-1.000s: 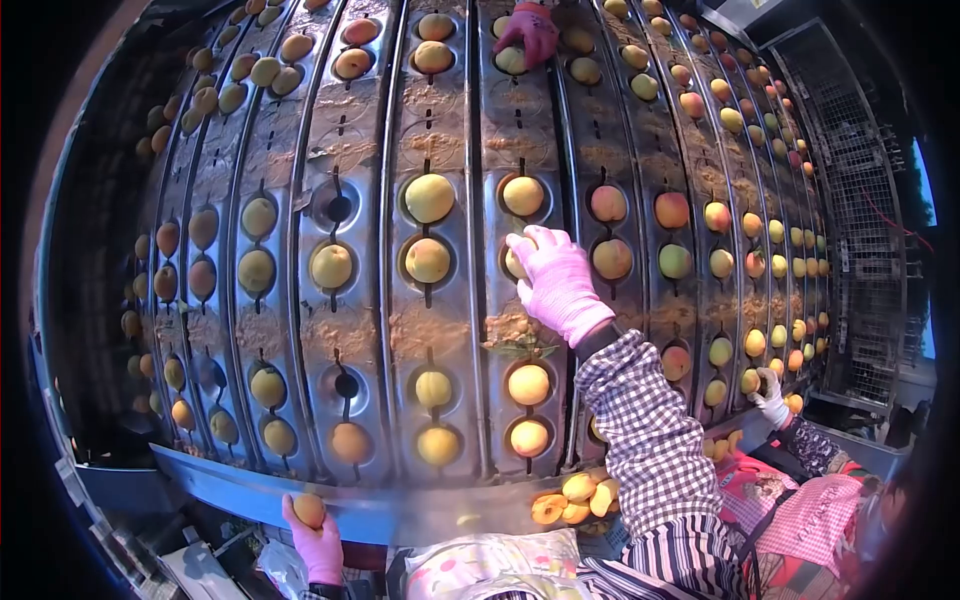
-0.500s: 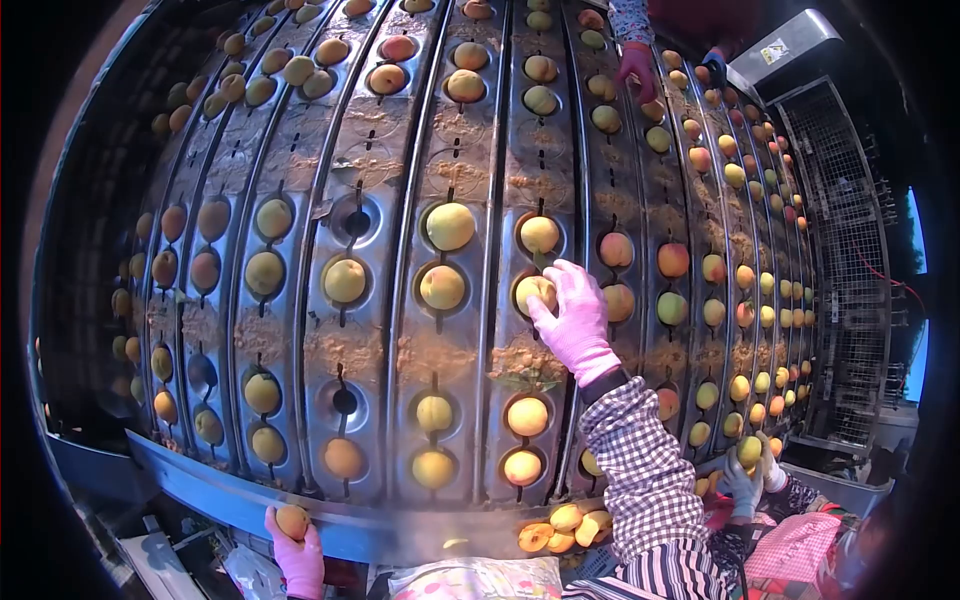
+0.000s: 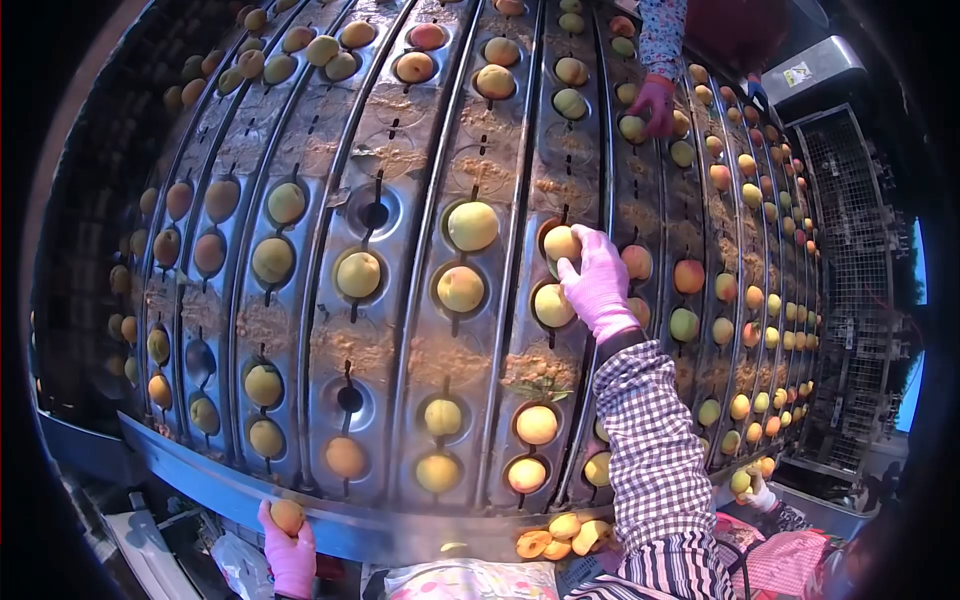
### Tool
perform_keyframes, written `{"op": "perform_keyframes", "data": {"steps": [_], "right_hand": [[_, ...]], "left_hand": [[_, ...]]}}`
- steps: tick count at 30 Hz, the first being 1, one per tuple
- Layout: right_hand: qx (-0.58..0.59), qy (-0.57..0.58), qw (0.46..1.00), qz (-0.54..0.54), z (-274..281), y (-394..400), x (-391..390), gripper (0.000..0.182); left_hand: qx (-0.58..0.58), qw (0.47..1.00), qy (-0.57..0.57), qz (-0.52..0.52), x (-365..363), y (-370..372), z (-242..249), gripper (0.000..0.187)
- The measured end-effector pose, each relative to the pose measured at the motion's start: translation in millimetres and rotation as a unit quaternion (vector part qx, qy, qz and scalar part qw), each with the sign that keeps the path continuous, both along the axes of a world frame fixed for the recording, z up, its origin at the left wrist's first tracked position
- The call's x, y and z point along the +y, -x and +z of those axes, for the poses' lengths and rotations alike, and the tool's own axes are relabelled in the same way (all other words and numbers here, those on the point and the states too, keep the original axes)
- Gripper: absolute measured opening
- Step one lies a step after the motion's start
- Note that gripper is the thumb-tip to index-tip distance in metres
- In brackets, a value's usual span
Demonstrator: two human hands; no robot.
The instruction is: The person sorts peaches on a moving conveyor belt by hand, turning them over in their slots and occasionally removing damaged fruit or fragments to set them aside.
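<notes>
My left hand (image 3: 291, 558), in a pink glove, is closed around an orange-yellow peach (image 3: 288, 517) at the near edge of the machine. My right hand (image 3: 603, 285), in the same kind of glove, reaches over the metal trays. Its thumb and fingers grip a yellow peach (image 3: 562, 242) at the upper cup of a tray. Directly below it, another yellow peach (image 3: 553, 305) sits in the neighbouring cup. To the left, two peaches fill a tray's cups, the upper one large and yellow-green (image 3: 472, 226).
Rows of metal trays (image 3: 345, 335) smeared with pulp hold many peaches; a few cups (image 3: 375, 213) are bare. Cut peach pieces (image 3: 563, 537) lie on the near ledge. Other people's gloved hands work at the top (image 3: 655, 105) and lower right (image 3: 760, 493). A wire-mesh guard (image 3: 845, 290) stands right.
My right hand has gone from the lower peach to the upper one in the same tray. The view has shifted slightly. At the top, another person's hand has come down onto a peach.
</notes>
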State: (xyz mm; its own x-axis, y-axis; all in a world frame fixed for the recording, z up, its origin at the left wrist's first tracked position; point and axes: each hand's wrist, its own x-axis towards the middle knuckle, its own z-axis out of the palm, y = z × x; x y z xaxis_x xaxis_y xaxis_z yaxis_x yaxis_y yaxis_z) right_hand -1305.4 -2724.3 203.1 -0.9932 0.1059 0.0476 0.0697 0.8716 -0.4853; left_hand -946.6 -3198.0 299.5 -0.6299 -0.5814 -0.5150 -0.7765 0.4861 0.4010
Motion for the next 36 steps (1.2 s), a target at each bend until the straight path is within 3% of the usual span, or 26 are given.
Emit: {"op": "perform_keyframes", "data": {"steps": [8,11,15,19,23,28,30,33,36], "right_hand": [[0.020,-0.009,0.999,-0.034,-12,6,4,0.044],[0.086,-0.030,0.996,0.020,-15,6,-4,0.042],[-0.018,-0.036,0.999,-0.036,-1,5,-17,0.041],[0.001,-0.218,0.975,-0.031,4,10,-33,0.046],[0.049,-0.092,0.994,-0.024,21,23,-86,0.052],[-0.109,-0.156,0.981,0.037,24,53,-145,0.071],[-0.148,-0.115,0.982,0.019,28,61,-149,0.071],[-0.015,0.017,0.999,0.040,21,54,-145,0.073],[-0.049,-0.051,0.995,0.071,11,51,-140,0.074]], "left_hand": [[-0.024,0.998,0.026,-0.046,-12,-4,-2,0.075],[-0.032,0.997,0.039,-0.055,-19,-3,-2,0.076],[-0.051,0.995,0.054,-0.060,-31,5,3,0.076],[-0.061,0.998,0.026,-0.023,-48,18,10,0.079],[-0.048,0.998,0.028,-0.022,-69,26,12,0.079],[-0.038,0.999,0.015,-0.005,-98,36,17,0.079],[-0.033,0.999,0.027,-0.013,-111,33,12,0.078],[-0.028,0.999,0.041,-0.011,-124,34,7,0.078],[-0.021,0.999,0.033,-0.007,-132,35,7,0.077]]}}
